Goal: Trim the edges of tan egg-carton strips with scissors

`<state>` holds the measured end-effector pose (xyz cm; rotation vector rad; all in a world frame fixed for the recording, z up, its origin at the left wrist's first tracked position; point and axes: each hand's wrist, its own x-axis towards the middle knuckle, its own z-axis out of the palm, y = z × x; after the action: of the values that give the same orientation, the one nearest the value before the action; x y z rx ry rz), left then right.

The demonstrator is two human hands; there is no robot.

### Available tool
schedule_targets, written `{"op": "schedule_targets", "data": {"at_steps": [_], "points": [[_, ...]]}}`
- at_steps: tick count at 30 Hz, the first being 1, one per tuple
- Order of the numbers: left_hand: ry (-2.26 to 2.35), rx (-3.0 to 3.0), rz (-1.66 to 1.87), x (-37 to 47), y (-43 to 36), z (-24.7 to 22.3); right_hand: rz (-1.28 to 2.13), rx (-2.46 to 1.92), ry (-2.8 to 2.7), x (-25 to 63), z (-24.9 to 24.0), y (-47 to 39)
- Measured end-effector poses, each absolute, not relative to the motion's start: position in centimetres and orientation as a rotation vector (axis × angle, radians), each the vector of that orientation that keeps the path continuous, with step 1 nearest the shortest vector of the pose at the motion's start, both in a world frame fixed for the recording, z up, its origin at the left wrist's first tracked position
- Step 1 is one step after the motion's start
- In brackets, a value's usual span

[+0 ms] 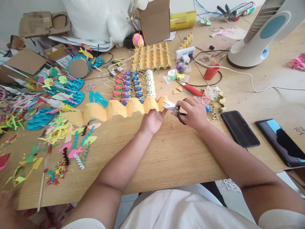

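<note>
A long, wavy strip of yellowish egg carton (116, 108) is held up over the table by my left hand (152, 120), whose fingers grip it near its right end. My right hand (192, 114) has its fingers in the black handles of a pair of scissors (172, 106). The scissor blades are parted and lie at the right end of the strip, close to my left fingertips. Behind the strip stand rows of painted carton cups, red, purple, blue and a white one (150, 83), with pins stuck in them.
An egg tray (154, 55), a red cup (211, 70) and a power strip (185, 53) stand farther back. Two phones (240, 128) lie at the right, below a white fan (257, 41). Paper fish and scraps (56, 128) cover the left. Another person's arm shows at bottom left.
</note>
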<state>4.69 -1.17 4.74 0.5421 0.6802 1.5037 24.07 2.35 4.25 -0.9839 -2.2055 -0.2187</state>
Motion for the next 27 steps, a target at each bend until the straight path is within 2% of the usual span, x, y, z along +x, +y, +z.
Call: {"op": "schedule_targets", "data": {"at_steps": [27], "points": [[0.603,0.488,1.492,4.77,-1.34,5.07,-0.431,-1.042,-2.189,24.12,4.32,2.23]]}}
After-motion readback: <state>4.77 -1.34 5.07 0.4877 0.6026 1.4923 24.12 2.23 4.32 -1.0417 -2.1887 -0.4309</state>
